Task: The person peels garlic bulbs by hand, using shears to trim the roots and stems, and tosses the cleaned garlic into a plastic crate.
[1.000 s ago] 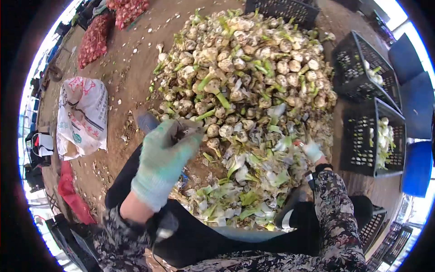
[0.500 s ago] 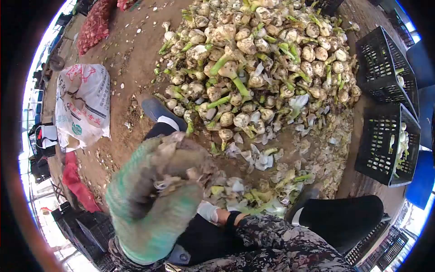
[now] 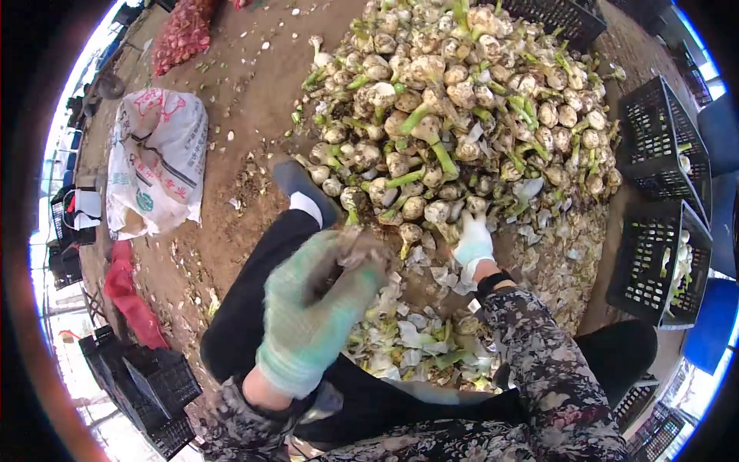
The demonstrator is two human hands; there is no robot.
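Two gloved hands work at the near edge of a big garlic pile heaped on the dirt floor. The left hand, in a green glove, is raised over the person's black-trousered left leg, its fingers curled shut round a dirty garlic bulb held at the fingertips; the hand and the bulb are blurred, so no more of the grip can be made out. The right hand, in a white glove at the end of a flowered sleeve, reaches to the far side and lies on the nearest bulbs at the foot of the pile. Its fingers point away from the person and touch the bulbs, but whether they have closed on one cannot be told.

Between the two hands and nearer the person, loose skins and cut green stalks litter the ground. A grey shoe rests just left of the pile's near edge.

Well to the left lies a white printed sack, with a red mesh bag farther off and a red cloth nearer. Black plastic crates stand to the right of the pile, the nearer one holding a few pale trimmed bulbs. More black crates sit at the near left.
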